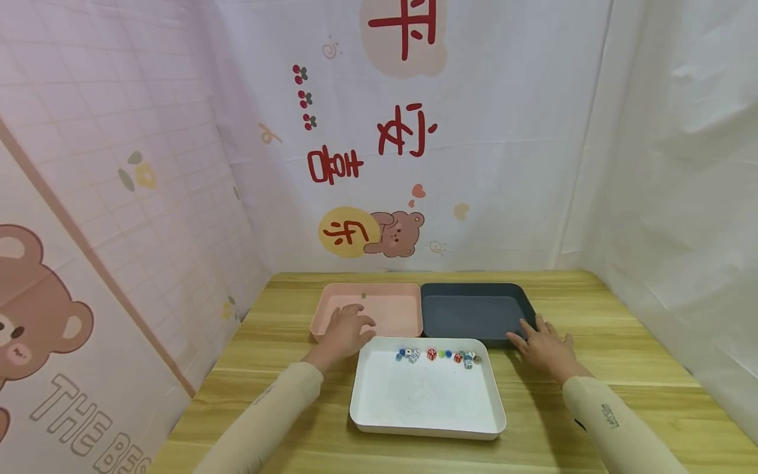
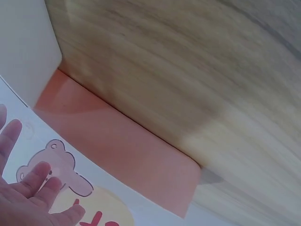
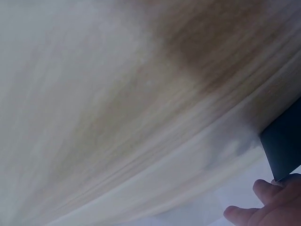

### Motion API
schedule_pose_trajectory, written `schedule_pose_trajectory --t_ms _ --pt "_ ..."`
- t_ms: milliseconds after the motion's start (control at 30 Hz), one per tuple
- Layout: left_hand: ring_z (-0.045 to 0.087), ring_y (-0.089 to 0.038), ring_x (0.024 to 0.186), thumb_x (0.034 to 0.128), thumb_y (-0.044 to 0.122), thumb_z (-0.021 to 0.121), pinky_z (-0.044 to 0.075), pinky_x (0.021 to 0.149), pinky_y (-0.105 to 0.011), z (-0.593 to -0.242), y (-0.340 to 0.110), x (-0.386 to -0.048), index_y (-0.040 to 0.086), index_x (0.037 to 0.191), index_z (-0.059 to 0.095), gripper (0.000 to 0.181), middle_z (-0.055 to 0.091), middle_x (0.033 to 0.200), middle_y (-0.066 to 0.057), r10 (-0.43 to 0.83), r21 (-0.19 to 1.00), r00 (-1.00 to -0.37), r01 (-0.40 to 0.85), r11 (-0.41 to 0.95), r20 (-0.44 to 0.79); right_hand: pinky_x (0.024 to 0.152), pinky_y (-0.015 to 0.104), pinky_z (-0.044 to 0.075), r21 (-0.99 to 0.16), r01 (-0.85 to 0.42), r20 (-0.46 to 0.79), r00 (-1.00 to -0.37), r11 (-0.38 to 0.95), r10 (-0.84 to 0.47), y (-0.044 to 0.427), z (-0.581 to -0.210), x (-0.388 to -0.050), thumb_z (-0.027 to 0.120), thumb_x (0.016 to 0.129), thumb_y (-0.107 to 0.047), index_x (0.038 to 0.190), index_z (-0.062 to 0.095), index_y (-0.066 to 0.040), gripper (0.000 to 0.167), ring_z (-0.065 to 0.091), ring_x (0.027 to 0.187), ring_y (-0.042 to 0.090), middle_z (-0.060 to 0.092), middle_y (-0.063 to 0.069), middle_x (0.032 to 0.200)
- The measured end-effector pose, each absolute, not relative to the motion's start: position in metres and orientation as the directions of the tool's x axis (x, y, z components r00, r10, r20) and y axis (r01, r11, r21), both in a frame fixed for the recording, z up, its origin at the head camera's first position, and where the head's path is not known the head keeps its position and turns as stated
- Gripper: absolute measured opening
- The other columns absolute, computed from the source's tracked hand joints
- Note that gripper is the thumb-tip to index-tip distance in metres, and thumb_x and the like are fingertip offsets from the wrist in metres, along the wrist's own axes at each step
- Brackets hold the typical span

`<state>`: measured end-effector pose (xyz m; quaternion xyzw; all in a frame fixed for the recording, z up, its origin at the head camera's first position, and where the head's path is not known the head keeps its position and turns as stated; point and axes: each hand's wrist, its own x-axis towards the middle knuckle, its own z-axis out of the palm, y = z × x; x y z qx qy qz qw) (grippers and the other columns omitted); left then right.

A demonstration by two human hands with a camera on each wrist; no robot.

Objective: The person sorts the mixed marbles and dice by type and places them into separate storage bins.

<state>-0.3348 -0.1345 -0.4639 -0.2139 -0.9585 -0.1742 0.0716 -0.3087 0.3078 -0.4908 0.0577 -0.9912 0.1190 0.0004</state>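
Observation:
My left hand (image 1: 345, 332) is over the front left part of a pink tray (image 1: 320, 309), fingers loosely spread and holding nothing. In the left wrist view its fingers show at the lower left, apart from the tray's outer wall (image 2: 127, 150). A small greenish piece (image 1: 364, 295) lies near the pink tray's back edge. My right hand (image 1: 546, 349) is at the front right corner of a dark blue-grey tray (image 1: 474, 316), its fingers relaxed around that corner. The right wrist view shows fingertips by the dark wall (image 3: 284, 141); whether they touch it is hard to tell.
In front stands a white tray (image 1: 426, 401). Along its back side lie red dice (image 1: 431, 354), pale patterned pieces (image 1: 414, 355) and several small blue and green balls (image 1: 448, 354). All trays rest on a wood-grain table (image 1: 628, 368), with printed cloth (image 1: 503, 164) behind.

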Motion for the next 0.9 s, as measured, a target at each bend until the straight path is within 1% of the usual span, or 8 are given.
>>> schedule_pose_trajectory --t_ms 233,333,600,800,900 --pt "0.040 -0.035 0.135 0.0951 0.028 0.069 0.019 0.112 -0.062 -0.462 -0.127 -0.330 0.013 0.112 0.075 0.023 0.051 0.139 -0.017 0.412 0.284 -0.885 0.462 0.840 0.218 0.097 0.083 0.012 -0.245 -0.107 -0.014 -0.993 0.964 -0.114 0.308 -0.488 -0.308 0.036 0.103 -0.058 0.147 0.046 -0.003 0.071 0.023 0.134 0.062 0.013 0.042 0.152" --pt "0.040 -0.034 0.135 0.0952 0.029 0.068 0.018 0.113 -0.061 -0.462 -0.124 -0.328 0.014 0.113 0.075 0.024 0.051 0.140 -0.017 0.414 0.279 -0.884 0.462 0.842 0.216 0.096 0.083 0.012 -0.246 -0.108 -0.016 -0.993 0.963 -0.115 0.308 -0.488 -0.308 0.035 0.103 -0.058 0.146 0.048 -0.004 0.070 0.023 0.134 0.062 0.013 0.042 0.152" --pt "0.041 -0.037 0.133 0.0928 0.030 0.071 0.020 0.113 -0.062 -0.460 -0.117 -0.319 0.015 0.111 0.076 0.024 0.051 0.139 -0.018 0.449 0.257 -0.870 0.490 0.833 0.203 0.096 0.084 0.010 -0.250 -0.103 -0.030 -0.993 0.963 -0.114 0.308 -0.487 -0.308 0.035 0.103 -0.059 0.146 0.049 -0.005 0.070 0.021 0.134 0.063 0.012 0.042 0.152" --pt "0.039 -0.033 0.136 0.0905 0.034 0.074 0.020 0.115 -0.057 -0.468 -0.112 -0.318 0.020 0.109 0.077 0.023 0.050 0.141 -0.013 0.457 0.230 -0.871 0.489 0.841 0.180 0.096 0.084 0.010 -0.248 -0.104 -0.033 -0.993 0.963 -0.115 0.308 -0.488 -0.309 0.033 0.103 -0.060 0.146 0.049 -0.006 0.071 0.020 0.134 0.063 0.011 0.042 0.152" --pt "0.038 -0.032 0.137 0.0889 0.033 0.076 0.021 0.115 -0.057 -0.473 -0.110 -0.319 0.021 0.106 0.078 0.021 0.049 0.142 -0.013 0.471 0.230 -0.864 0.502 0.834 0.178 0.096 0.084 0.010 -0.249 -0.104 -0.036 -0.993 0.963 -0.116 0.307 -0.488 -0.308 0.033 0.103 -0.060 0.146 0.049 -0.006 0.071 0.020 0.134 0.063 0.011 0.042 0.152"
